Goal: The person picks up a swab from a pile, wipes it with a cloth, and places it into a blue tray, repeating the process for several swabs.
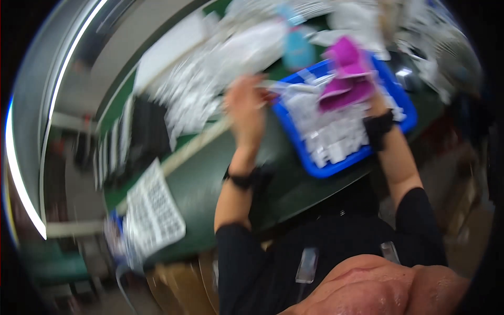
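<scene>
My left hand [244,107] is raised over the green table, left of a blue tray [321,171]. Motion smears its fingers; a small reddish thing and a pale strip show beside them, and I cannot make out whether it holds either. Over the tray's right part, my right hand [377,104] grips a bright magenta, folded piece [347,79] that looks like cloth or soft sheet. That piece hides most of its fingers. Many small white pieces [336,144] and clear plastic bags fill the tray beneath.
A light-blue bottle [298,50] stands behind the tray. Heaped white, bag-like packets [194,89] cover the table's far side beside a white box [170,47]. At left are dark stacked blocks [142,123] and a printed white sheet [156,212] at the green table's [210,173] edge.
</scene>
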